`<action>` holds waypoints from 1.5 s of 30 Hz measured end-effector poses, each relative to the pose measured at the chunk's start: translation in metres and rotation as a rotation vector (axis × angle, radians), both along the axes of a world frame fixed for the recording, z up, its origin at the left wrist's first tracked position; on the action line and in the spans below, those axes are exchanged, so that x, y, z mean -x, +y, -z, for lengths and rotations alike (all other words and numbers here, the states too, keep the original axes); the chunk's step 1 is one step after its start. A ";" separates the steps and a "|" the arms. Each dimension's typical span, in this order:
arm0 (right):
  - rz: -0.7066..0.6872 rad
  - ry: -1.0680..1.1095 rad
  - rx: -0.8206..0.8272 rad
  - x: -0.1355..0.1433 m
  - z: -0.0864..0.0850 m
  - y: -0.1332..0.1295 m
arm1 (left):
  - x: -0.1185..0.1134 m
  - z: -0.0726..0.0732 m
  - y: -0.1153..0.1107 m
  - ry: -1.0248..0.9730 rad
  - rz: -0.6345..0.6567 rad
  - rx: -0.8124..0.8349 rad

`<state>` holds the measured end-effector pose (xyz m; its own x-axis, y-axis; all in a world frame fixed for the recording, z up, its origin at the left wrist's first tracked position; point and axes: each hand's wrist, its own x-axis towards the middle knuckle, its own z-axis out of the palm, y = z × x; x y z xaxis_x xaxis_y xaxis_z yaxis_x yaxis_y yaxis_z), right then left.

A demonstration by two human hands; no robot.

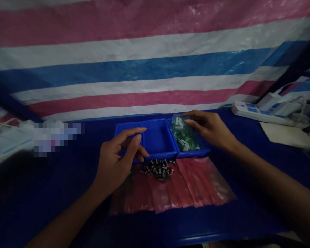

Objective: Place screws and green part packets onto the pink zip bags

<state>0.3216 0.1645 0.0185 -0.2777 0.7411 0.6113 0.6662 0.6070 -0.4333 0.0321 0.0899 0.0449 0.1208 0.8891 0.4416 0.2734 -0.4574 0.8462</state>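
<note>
My left hand (119, 156) is held over the left blue bin (129, 125), which it partly hides. Its thumb and fingers are apart with nothing visible between them. My right hand (210, 127) is at the right bin (206, 150), fingers closed on the upper edge of a clear plastic bag (187, 132). Small whitish and greenish pieces lie in and around the bag; their kind is hard to make out. The middle blue bin (158, 136) has a bare floor. In front of it, a pile of dark screws (158, 168) rests on red-tinted plastic bags (170, 193).
A dark blue table (248, 172) carries everything. White power strips stand at the right (258, 113) and left (12, 148), with cables. Near the right strip lies a pale flat piece (284, 134). A striped plastic sheet (144, 72) hangs behind.
</note>
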 end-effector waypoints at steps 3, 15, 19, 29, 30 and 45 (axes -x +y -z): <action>0.075 -0.085 -0.066 -0.008 0.004 0.017 | 0.000 0.000 0.000 0.014 -0.011 0.011; -0.059 -0.369 0.007 -0.009 0.007 -0.003 | 0.003 -0.004 0.000 0.135 -0.051 -0.097; -0.074 -0.310 0.050 -0.011 0.000 -0.005 | 0.003 -0.005 -0.001 0.152 -0.040 -0.120; -0.049 -0.075 0.088 -0.011 0.000 0.010 | 0.004 -0.003 0.001 0.161 -0.023 -0.137; -0.036 -0.104 0.054 -0.010 0.001 0.010 | 0.004 -0.003 0.001 0.165 -0.020 -0.138; -0.004 -0.432 -0.184 0.007 -0.002 -0.023 | 0.004 0.000 0.007 0.136 -0.072 -0.154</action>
